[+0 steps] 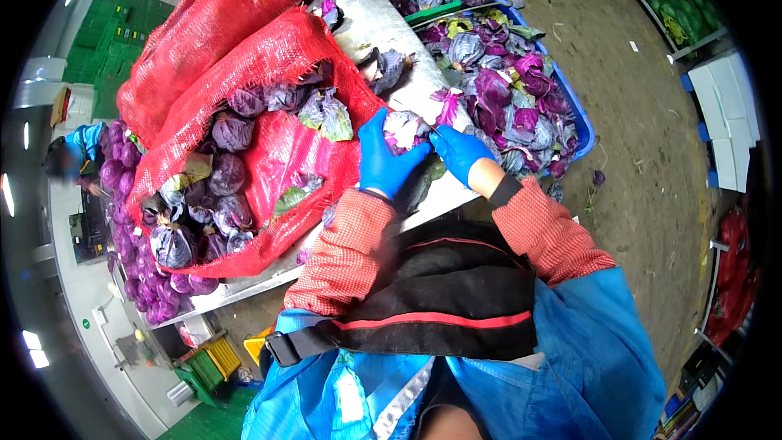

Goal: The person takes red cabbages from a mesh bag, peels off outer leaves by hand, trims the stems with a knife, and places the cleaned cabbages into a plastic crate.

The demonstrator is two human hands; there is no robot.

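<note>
My left hand (386, 156), in a blue glove, grips a red cabbage (404, 128) from its near side, thumb spread along it. The cabbage's pale cut face is turned up. Against its right side, my blue-gloved right hand (461, 151) is closed around a small knife (434, 129); only a sliver of the blade shows, and the handle is hidden in the fist. Left of my hands lies an open red mesh sack (293, 153) with several whole red cabbages (227, 174) inside. Loose outer leaves (386, 70) rest on the metal table (421, 98) beyond the cabbage.
A blue crate (583, 116) heaped with trimmed leaves stands at the table's right edge, with a green crate (437, 11) of leaves behind it. A second red sack (201, 43) lies farther back. Trimmed purple cabbages (146, 278) are piled at left. Another person (76, 150) is at far left.
</note>
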